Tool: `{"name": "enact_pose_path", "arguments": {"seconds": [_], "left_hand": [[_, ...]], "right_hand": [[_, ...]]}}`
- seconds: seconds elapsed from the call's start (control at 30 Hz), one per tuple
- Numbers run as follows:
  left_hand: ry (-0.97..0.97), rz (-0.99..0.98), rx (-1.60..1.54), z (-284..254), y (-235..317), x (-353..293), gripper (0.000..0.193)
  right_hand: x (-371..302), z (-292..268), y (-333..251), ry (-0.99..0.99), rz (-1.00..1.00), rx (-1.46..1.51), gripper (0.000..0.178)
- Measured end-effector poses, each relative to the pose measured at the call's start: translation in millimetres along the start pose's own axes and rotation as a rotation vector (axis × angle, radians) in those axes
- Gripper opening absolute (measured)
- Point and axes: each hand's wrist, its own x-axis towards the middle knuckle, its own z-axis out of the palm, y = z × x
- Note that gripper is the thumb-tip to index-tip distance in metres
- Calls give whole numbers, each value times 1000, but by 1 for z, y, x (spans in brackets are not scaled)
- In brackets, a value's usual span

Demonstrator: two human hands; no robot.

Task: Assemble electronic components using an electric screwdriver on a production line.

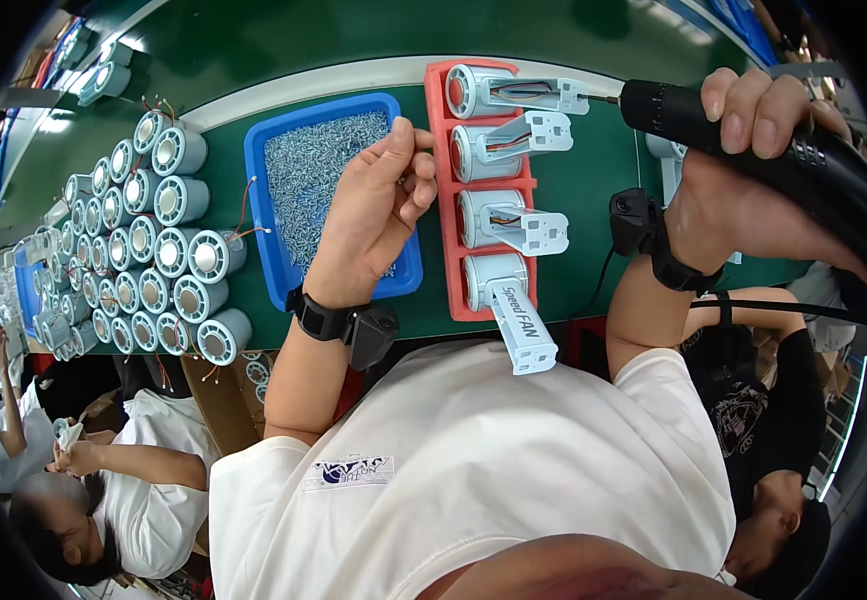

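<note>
My right hand [729,205] is wrapped round a black electric screwdriver [664,108]. Its thin bit points left and meets, or nearly meets, the handle end of the top light-blue fan housing [564,97]. That housing lies in a red holder [445,200] with several similar ones below it, their handles pointing right; wires show inside the upper handles. My left hand [384,205] hovers between the holder and a blue tray [254,165] of small silvery screws [304,170]. Its thumb and fingers are curled together; whatever they may pinch is too small to make out.
Many light-blue cylindrical motor units [216,255] with loose wires stand grouped on the green table [354,50] at left. A white strip [304,90] runs along behind the tray. Co-workers sit at lower left [159,480] and lower right [784,400].
</note>
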Motion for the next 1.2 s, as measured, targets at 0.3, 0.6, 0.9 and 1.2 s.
{"name": "enact_pose_path", "arguments": {"seconds": [0.3,0.6,0.9,1.2], "left_hand": [[367,179,308,30,8,41,23],[372,172,262,34,-11,59,23],[244,184,283,32,-6,61,22],[176,160,314,36,1,61,17]], "right_hand": [[1,-2,14,-194,-10,18,97],[-10,10,-4,38,-111,4,86],[-4,-16,-7,83,-22,281,97],[6,7,-13,141,-155,314,84]]}}
